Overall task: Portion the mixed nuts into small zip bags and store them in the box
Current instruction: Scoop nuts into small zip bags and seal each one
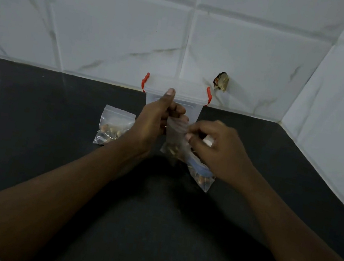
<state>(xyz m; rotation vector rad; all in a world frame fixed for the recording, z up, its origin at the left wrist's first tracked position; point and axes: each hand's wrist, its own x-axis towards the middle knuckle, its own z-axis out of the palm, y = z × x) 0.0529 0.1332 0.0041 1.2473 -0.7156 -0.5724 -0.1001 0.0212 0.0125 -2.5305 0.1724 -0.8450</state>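
Note:
My left hand (157,119) grips the top of a small clear zip bag (174,139) with nuts in its bottom, thumb pointing up. My right hand (215,146) pinches the same bag's upper edge from the right; it is blurred. Behind the hands a clear plastic box (186,92) with red side latches stands against the wall, its lid on. A filled zip bag of nuts (113,125) lies on the counter to the left. Another bag with nuts and something blue (202,175) lies under my right hand.
The black counter (53,134) meets a white tiled wall (114,31) at the back and right, forming a corner. A dark rough patch (221,81) marks the wall right of the box.

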